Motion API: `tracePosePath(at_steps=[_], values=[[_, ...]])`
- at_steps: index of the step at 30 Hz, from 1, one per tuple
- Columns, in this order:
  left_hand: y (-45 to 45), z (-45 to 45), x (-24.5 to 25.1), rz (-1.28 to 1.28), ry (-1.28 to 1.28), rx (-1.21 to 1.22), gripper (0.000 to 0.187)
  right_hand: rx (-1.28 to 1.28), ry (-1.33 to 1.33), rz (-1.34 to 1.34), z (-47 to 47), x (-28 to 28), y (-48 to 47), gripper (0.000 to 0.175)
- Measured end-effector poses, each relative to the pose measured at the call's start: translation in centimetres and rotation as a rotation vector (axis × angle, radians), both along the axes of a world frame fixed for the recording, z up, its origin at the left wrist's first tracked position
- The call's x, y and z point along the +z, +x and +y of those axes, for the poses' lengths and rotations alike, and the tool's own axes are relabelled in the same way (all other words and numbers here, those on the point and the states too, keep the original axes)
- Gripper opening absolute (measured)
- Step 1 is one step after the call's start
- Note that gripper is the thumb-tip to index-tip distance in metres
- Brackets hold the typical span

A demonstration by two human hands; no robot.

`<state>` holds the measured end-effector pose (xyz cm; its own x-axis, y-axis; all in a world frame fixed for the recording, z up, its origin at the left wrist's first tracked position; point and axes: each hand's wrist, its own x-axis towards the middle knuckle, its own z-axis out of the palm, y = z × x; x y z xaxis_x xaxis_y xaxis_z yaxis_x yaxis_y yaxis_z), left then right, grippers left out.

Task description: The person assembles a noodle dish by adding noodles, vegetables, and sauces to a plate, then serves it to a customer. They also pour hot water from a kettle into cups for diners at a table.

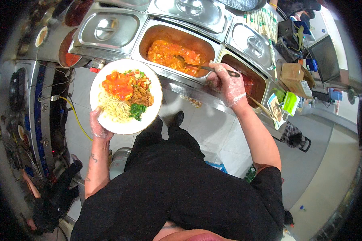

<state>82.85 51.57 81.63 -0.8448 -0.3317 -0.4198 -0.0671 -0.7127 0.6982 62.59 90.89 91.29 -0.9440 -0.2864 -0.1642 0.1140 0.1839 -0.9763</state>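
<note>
In a clear plastic glove, my left hand (99,124) grips the lower left rim of a round white plate (117,126). On the plate are noodles (114,107), a red tomato-and-egg topping (118,86), brown shredded food (141,97), diced vegetables (135,74) and dark leafy greens (137,111). My right hand (227,82), gloved too, is closed around the handle of a metal ladle (196,66). Its bowl rests in the orange-red tomato-and-egg dish (161,54) inside a rectangular steel food pan (144,34), to the right of and beyond the plate.
Lidded steel pans (108,28) flank the open one. A second open pan (259,90) with dark red contents sits right of my hand. Wrapped chopsticks (261,21) and a cardboard box (295,75) stand further right. Another person (54,195) is at lower left, beside a yellow cable (78,120).
</note>
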Motion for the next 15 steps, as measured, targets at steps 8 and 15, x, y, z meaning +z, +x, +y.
tracePosePath(at_steps=[8,15], values=[[-0.1,0.3,0.2,-0.043,0.034,0.038,0.071,-0.206,-0.513,-0.364,-0.7,-0.8,-1.8,0.031],[-0.1,0.2,0.1,-0.001,0.086,0.015,0.072,-0.18,-0.573,-0.412,-4.1,-0.9,-3.3,0.031]])
